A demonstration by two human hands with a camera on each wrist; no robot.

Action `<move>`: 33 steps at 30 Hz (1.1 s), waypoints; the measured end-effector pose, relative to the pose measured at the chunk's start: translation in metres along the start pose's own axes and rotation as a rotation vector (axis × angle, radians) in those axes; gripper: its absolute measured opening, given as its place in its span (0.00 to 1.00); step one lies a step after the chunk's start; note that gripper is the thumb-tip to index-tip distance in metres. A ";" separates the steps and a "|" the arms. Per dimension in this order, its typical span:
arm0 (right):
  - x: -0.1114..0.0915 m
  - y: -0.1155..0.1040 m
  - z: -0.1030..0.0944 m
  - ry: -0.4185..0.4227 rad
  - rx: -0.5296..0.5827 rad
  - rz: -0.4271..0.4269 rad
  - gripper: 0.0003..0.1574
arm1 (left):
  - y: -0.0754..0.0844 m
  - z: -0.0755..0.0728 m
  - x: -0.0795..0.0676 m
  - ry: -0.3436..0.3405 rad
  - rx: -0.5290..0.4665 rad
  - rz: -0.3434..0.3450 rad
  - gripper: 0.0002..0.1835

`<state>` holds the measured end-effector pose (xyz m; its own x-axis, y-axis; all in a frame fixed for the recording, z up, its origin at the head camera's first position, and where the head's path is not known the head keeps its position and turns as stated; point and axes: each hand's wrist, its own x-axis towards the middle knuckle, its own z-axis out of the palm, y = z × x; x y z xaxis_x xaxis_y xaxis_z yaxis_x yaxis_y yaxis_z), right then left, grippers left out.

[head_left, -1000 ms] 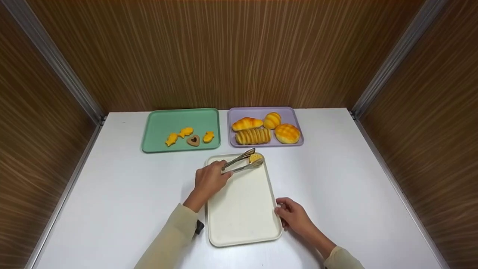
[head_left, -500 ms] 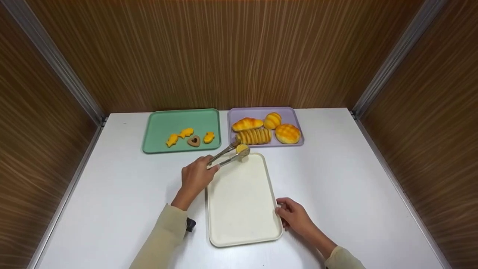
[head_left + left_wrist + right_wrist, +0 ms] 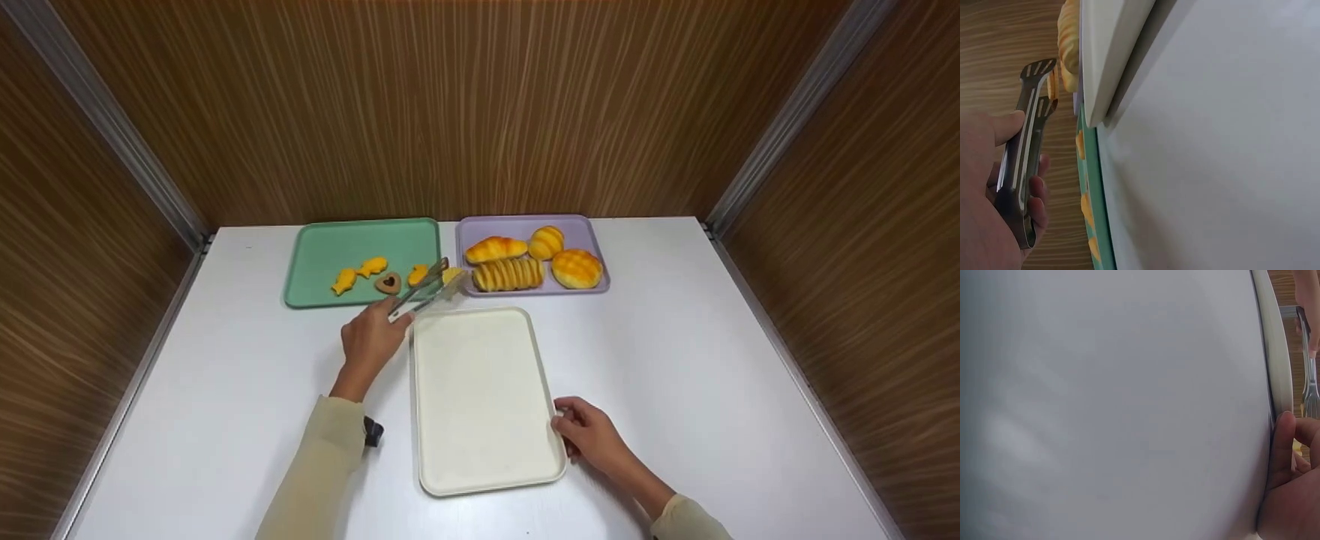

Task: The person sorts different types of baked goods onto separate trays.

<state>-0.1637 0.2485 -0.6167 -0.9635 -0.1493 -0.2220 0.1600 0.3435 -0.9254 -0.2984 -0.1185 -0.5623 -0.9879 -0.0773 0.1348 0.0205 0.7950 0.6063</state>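
My left hand (image 3: 371,337) grips metal tongs (image 3: 1017,163), thumb on one arm and fingers curled round the other. A round yellow cookie (image 3: 452,274) is caught between the slotted tips, held over the gap between the green tray (image 3: 330,244) and the purple tray (image 3: 525,223). My right hand (image 3: 596,439) pinches the right rim of a cream tray (image 3: 487,397); in the right wrist view its fingers (image 3: 1283,439) lie along the outer edge. On the green tray are several fish-shaped yellow cookies (image 3: 373,266) and a heart-shaped cookie (image 3: 388,283), near the tongs.
The purple tray bears a croissant (image 3: 496,249), a ridged long bread (image 3: 508,275), a striped round bun (image 3: 547,243) and a crosshatched round bun (image 3: 577,268). Wood-grain panels (image 3: 465,112) enclose the white table (image 3: 690,360) at the back and sides.
My left hand has carried the tongs and the cookie left and away from me, off the cream tray's far right corner toward the green tray. My right hand stays at the rim.
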 end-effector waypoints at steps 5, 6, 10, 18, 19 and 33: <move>0.000 0.002 0.000 0.005 -0.001 -0.019 0.21 | -0.012 -0.003 0.014 0.031 0.002 -0.042 0.31; 0.000 0.002 0.000 0.007 -0.001 -0.020 0.21 | -0.014 -0.004 0.017 0.037 0.001 -0.053 0.31; 0.000 0.001 0.000 0.014 -0.004 -0.013 0.20 | -0.020 -0.003 0.028 0.056 -0.009 -0.087 0.28; 0.001 0.001 0.001 0.013 -0.004 -0.002 0.22 | -0.033 0.004 0.046 0.123 -0.001 -0.122 0.26; 0.001 0.001 0.001 0.011 -0.003 0.002 0.22 | -0.034 0.006 0.048 0.130 -0.002 -0.122 0.26; -0.001 -0.001 -0.002 -0.007 0.018 -0.001 0.24 | -0.035 0.020 0.054 0.130 -0.027 -0.176 0.33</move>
<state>-0.1633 0.2498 -0.6152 -0.9622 -0.1562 -0.2231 0.1627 0.3271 -0.9309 -0.3560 -0.1384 -0.5920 -0.9484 -0.2917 0.1243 -0.1442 0.7460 0.6502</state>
